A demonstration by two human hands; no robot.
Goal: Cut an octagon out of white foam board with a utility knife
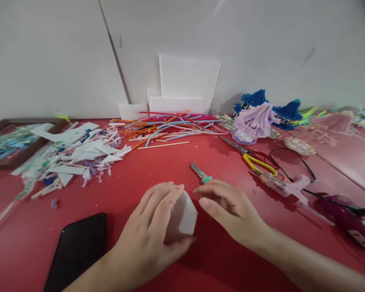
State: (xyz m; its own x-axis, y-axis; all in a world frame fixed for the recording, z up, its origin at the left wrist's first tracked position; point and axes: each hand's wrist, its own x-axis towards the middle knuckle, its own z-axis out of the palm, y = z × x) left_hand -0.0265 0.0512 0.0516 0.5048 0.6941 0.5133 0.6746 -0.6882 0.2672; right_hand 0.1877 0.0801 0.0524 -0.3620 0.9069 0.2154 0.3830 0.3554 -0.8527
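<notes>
A white many-sided piece (185,215) stands tilted on the red table, held between the thumb and fingers of my left hand (153,227). Just to its right is my right hand (234,209), its thumb and index finger a little apart with nothing seen between them; its other fingers are curled and partly hidden. A knife with a teal handle (206,179) and a bare blade lies right beyond my right hand's fingertips, its handle partly covered by them.
White scraps (88,150) are heaped at the left, above a black phone (79,247). Colored pipe cleaners (170,125) lie before white boards (188,81). At the right are yellow-handled scissors (258,164), a glue gun (292,188), a purple device (340,215) and a lilac craft piece (255,119).
</notes>
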